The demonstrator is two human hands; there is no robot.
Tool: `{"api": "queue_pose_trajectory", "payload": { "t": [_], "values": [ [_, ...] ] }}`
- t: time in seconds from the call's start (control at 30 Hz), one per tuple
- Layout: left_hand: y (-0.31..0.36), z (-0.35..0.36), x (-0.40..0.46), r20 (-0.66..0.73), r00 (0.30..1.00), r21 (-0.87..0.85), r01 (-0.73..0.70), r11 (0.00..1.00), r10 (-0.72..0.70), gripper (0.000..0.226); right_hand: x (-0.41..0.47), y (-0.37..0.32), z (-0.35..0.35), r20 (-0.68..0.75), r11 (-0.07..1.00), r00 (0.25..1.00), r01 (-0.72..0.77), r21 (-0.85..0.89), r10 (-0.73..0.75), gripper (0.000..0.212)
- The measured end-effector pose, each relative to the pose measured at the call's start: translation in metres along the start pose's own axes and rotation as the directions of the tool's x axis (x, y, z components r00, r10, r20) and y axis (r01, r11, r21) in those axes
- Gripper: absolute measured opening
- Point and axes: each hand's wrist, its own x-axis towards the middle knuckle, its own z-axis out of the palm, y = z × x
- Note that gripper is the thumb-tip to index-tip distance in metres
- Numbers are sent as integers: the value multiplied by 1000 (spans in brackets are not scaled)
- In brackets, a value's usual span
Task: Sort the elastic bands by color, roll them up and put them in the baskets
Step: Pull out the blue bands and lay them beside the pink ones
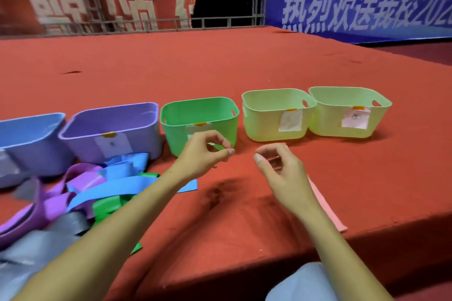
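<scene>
My left hand (208,151) hovers in front of the green basket (199,115), fingers curled and apart, holding nothing. My right hand (281,171) hovers to its right, fingers loosely curled over a pink band (327,208). That band lies flat on the red carpet and runs from the pale baskets toward the stage edge; no grip on it shows. A tangled pile of elastic bands lies at the left: purple (83,182), blue (115,187), green (107,205) and grey (36,242). The baskets that show their insides hold nothing.
Five baskets stand in a row on the red carpeted stage (220,68): blue (29,137), purple (110,129), green, then two pale green ones (276,115) (347,110), several with paper labels. The stage edge (244,261) drops off close to me. Banners and a metal truss stand behind.
</scene>
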Motion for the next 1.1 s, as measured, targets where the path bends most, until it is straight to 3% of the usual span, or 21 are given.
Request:
{"api": "queue_pose_trajectory", "payload": {
  "t": [0.1,0.23,0.33,0.43,0.57,0.7,0.8,0.87,0.97,1.1],
  "values": [
    [-14,-51,-26,-91,995,63,-31,998,37,12,21,-19,48,125,998,991,30,54,-36,6],
    [-45,-93,-52,-149,989,87,-1,996,14,13,49,-34,105,272,990,961,-79,119,44,15],
    [-63,-105,-65,-146,989,106,18,994,-3,13,58,-18,142,319,988,937,-116,-105,144,22],
    [-79,-109,-74,-150,989,126,9,992,11,12,49,6,163,303,873,893,-172,-456,334,36],
    [-88,-111,-71,-132,990,193,-32,981,58,14,37,16,179,210,799,891,-230,-555,402,40],
    [-90,-115,-66,-144,988,181,-22,983,49,14,38,17,188,228,909,891,-337,-245,392,32],
    [-90,-118,-65,-132,989,217,-42,975,72,8,38,0,182,219,973,948,-229,-29,229,29],
    [-86,-119,-65,-98,990,238,-78,968,104,16,34,-13,176,222,985,970,-130,112,102,32],
    [-76,-122,-67,-27,993,218,-104,970,113,33,28,-31,168,170,976,985,-17,219,-21,35],
    [-63,-127,-70,-64,987,145,-137,980,148,23,28,-51,154,91,937,990,74,342,-112,33]
  ]
}}
